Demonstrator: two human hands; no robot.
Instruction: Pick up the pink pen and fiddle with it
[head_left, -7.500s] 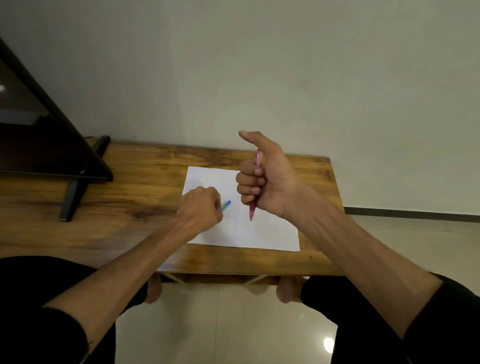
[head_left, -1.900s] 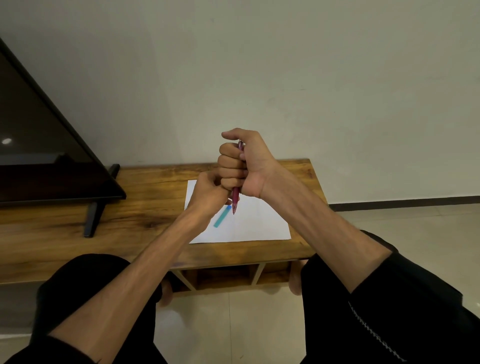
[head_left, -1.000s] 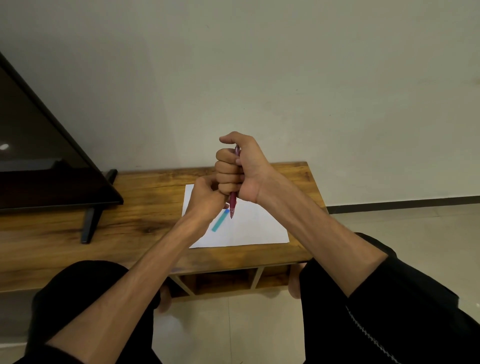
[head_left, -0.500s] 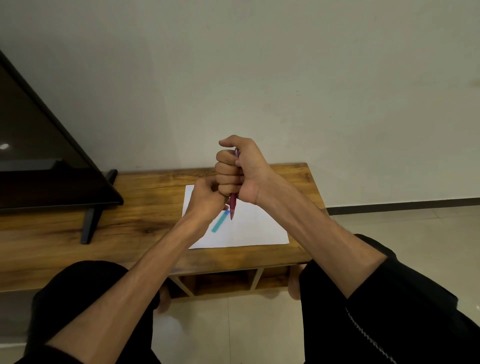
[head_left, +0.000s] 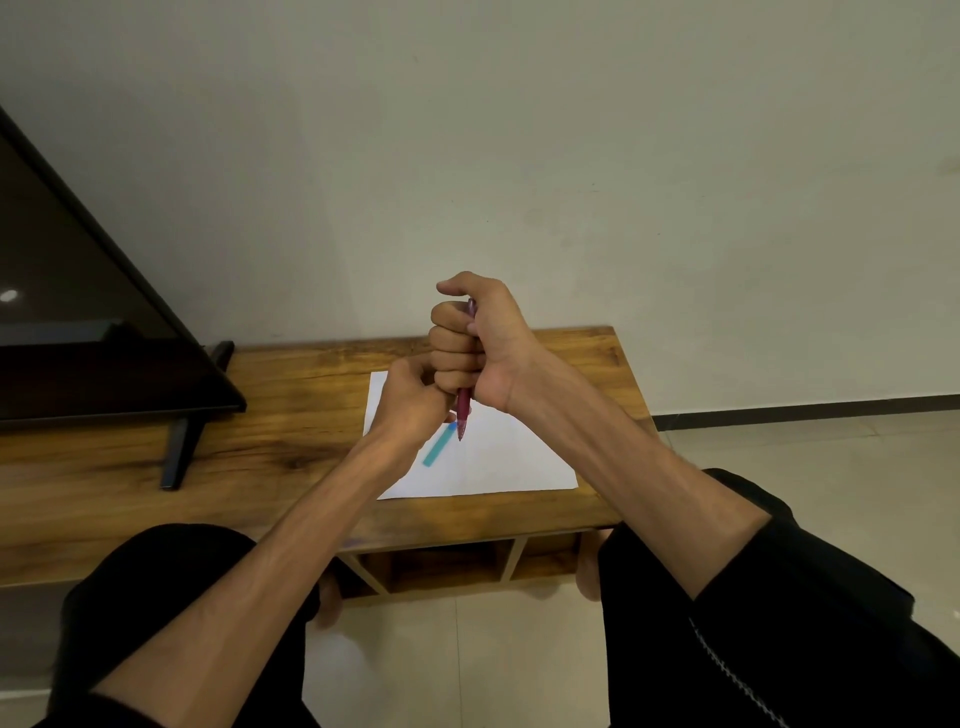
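My right hand (head_left: 480, 345) grips a dark red pen (head_left: 463, 410) in a fist, upright, tip pointing down, thumb bent over its top end. My left hand (head_left: 413, 402) is pressed against the right fist from the left, its fingers curled and pinching the pen's lower part just above the tip. Both hands hover over a white sheet of paper (head_left: 509, 457) on a low wooden table (head_left: 291, 410). A short teal pen piece (head_left: 439, 446) appears to lie on the paper right under my left wrist.
A black TV screen (head_left: 78, 322) on a slanted stand leg (head_left: 179, 452) fills the table's left part. A plain wall is behind the table. Tiled floor (head_left: 779, 457) lies to the right. My knees in black trousers are at the table's front edge.
Seven seconds ago the hands were apart and my left fist held the teal piece. Now that piece shows below my wrist and both hands meet on the red pen. The last second shows almost no movement.
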